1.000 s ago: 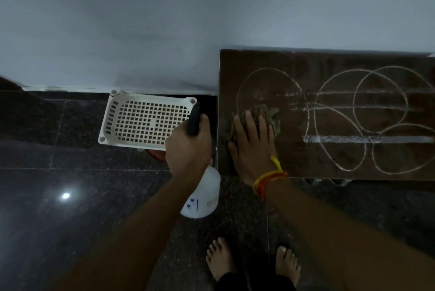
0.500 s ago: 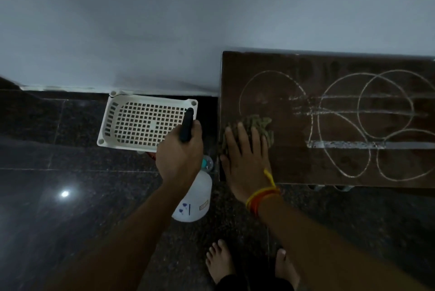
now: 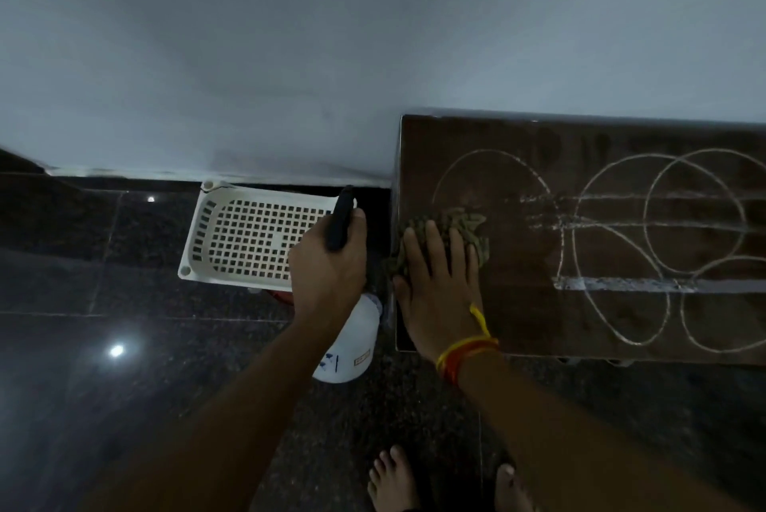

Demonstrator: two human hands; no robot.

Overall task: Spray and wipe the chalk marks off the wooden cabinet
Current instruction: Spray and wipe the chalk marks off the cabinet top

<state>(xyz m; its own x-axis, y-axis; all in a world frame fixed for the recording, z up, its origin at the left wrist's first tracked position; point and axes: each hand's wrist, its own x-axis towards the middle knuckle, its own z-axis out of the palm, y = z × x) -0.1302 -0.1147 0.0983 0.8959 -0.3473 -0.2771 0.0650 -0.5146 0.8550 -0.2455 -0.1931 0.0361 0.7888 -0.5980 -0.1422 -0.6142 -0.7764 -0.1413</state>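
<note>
The dark wooden cabinet (image 3: 518,321) top fills the right side, against the wall. White chalk marks (image 3: 621,283), circles and straight lines, cover its middle and right. My right hand (image 3: 439,288) lies flat with straight fingers on an olive-green cloth (image 3: 460,221) at the cabinet's left end. My left hand (image 3: 327,267) grips the black head of a white spray bottle (image 3: 352,346), held just left of the cabinet's edge, over the floor.
A white perforated plastic basket (image 3: 248,238) sits on the dark polished stone floor (image 3: 124,346) left of the cabinet, near the wall. Something red shows under its near edge. My bare feet (image 3: 393,478) stand on the floor below the cabinet's left corner.
My right hand and the cloth have slid slightly left and toward me along the cabinet's left end. The left hand with the bottle has shifted a little left.
</note>
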